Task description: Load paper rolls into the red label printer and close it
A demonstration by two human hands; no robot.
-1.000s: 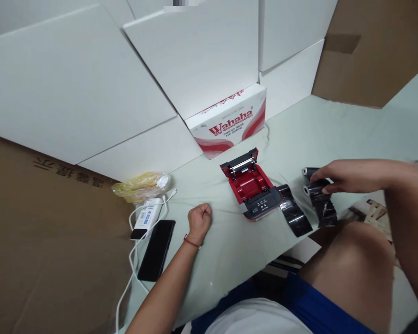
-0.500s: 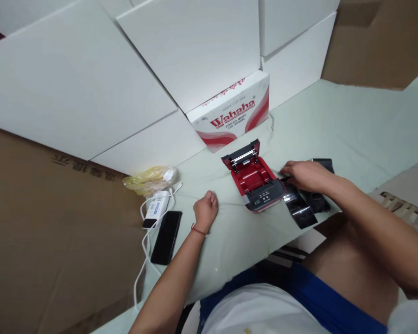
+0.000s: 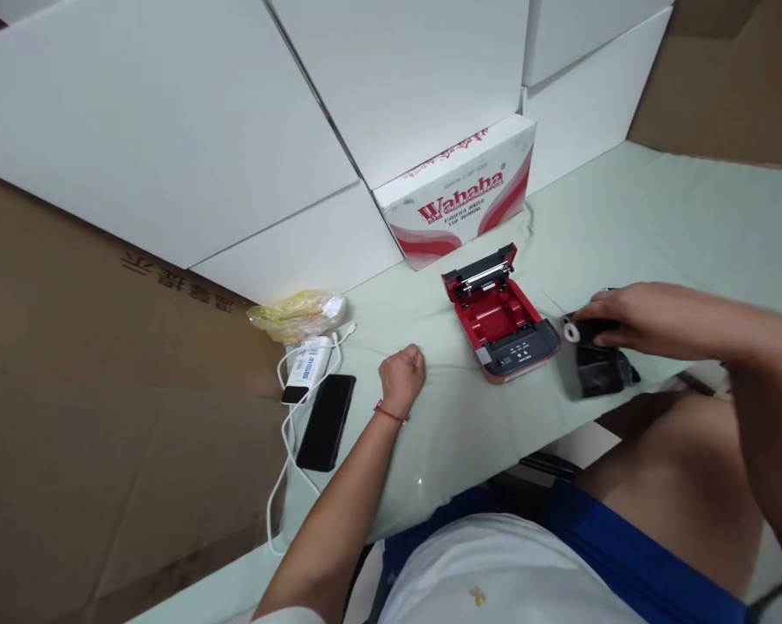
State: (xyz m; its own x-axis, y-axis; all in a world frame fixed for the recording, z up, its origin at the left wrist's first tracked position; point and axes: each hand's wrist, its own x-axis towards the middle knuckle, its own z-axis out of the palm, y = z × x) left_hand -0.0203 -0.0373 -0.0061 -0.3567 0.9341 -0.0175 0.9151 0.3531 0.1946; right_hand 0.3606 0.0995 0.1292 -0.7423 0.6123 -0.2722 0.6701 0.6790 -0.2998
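Note:
A small red and black printer (image 3: 497, 314) sits on the table with its lid raised and its red inner bay showing. To its right, my right hand (image 3: 618, 316) is closed around a black roll (image 3: 571, 330) with a white core at its end. Black glossy film (image 3: 599, 373) lies beneath that hand. My left hand (image 3: 402, 379) rests as a fist on the tabletop, left of the printer, with nothing showing in it.
Behind the printer stands a white and red Wahaha carton (image 3: 462, 199) against large white boxes (image 3: 430, 78). At the left are a black phone (image 3: 326, 423), a white box-shaped device (image 3: 308, 364) with a white cable, and a yellow plastic bag (image 3: 298, 315). Brown cardboard (image 3: 124, 416) borders the table.
My right hand has gone from resting over the black film to gripping the black roll, its white core now visible. The view has shifted slightly. My left fist stays on the table.

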